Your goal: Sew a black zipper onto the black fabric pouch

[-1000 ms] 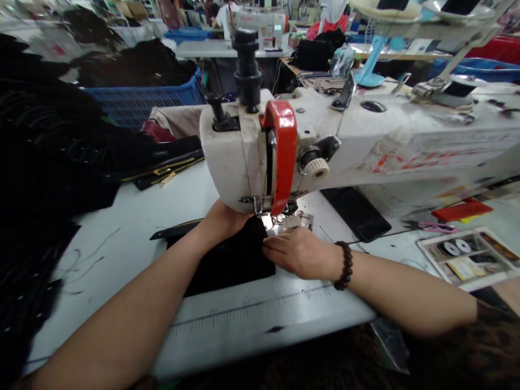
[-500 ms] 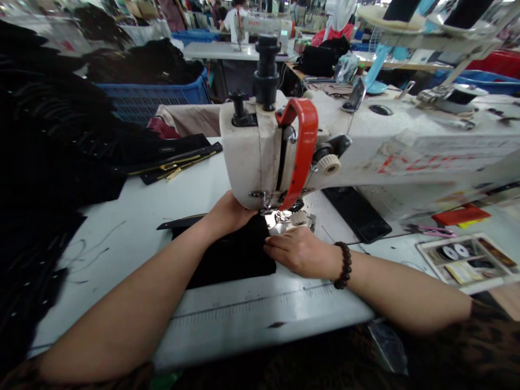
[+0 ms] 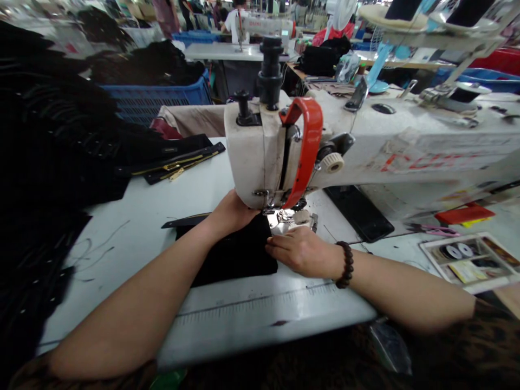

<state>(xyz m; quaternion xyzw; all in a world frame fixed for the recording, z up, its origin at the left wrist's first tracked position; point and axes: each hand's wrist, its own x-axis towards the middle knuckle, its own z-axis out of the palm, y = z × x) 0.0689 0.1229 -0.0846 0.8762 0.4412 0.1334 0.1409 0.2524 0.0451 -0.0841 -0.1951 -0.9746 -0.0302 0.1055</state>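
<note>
**Fingers close to the needle**

The left hand (image 3: pixel 229 214) lies flat on the black fabric (image 3: pixel 235 252), its fingers hidden behind the sewing machine (image 3: pixel 260 157) head. The right hand (image 3: pixel 298 252) presses the fabric's edge on the tabletop (image 3: pixel 134 206), fingers nearly closed. If either hand slides forward, the needle could catch a fingertip, or the seam could drift.

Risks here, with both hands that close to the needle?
1. The left hand and right hand press the black fabric beside the presser foot; fingertips might slip under it.
2. The bead bracelet could catch on the fabric's edge.
3. Loose threads on the table may get dragged in.
</note>
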